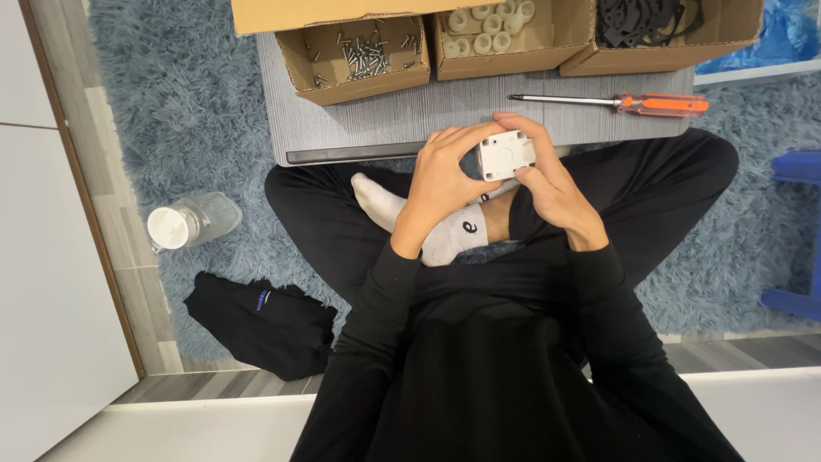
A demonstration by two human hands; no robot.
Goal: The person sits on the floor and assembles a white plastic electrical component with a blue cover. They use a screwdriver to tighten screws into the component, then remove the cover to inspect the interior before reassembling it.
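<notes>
**Both hands on a white part**

The person sits cross-legged on a shaggy blue rug (171, 103), and both hands meet just over the near edge of a low grey board (359, 128). The left hand (440, 175) curls its fingers around the left side of a small white square part (506, 155); the right hand (547, 175) closes on it from the right and below, thumb on its edge. The part is held between the 2 hands, its ribbed face up, above the crossed legs and a white sock (428, 222).

Beyond the hands, on the board, lie 3 open cardboard boxes: one with screws (363, 53), one with white rings (489, 26), one with black flat pieces (641, 21). A screwdriver (616, 103) with an orange handle lies just beside the boxes, near the hands but apart from them.

On the rug to the left stands a clear jar (192, 222); a black cloth (261, 321) lies near it.
</notes>
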